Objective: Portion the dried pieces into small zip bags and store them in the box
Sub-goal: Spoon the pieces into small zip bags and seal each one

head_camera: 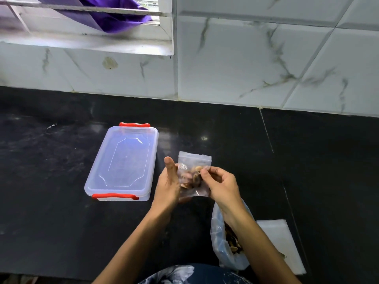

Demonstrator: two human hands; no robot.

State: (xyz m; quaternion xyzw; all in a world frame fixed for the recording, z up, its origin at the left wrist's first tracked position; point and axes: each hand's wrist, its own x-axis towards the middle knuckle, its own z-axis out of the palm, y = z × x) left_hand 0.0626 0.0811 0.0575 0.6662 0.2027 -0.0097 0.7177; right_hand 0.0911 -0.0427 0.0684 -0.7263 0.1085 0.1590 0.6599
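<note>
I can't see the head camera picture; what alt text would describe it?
Two hands, left hand and right hand, hold a small zip bag of dried pieces above a black counter. A closed clear box with red clips sits left; a larger bag lies near.

The right forearm hides much of the large plastic bag point(220, 240) and the dried pieces point(232, 241) inside it. The small zip bag point(193, 175) is partly covered by both hands, and its contents are too blurred to identify. The purple cloth point(106, 17) runs off the top edge.
</note>
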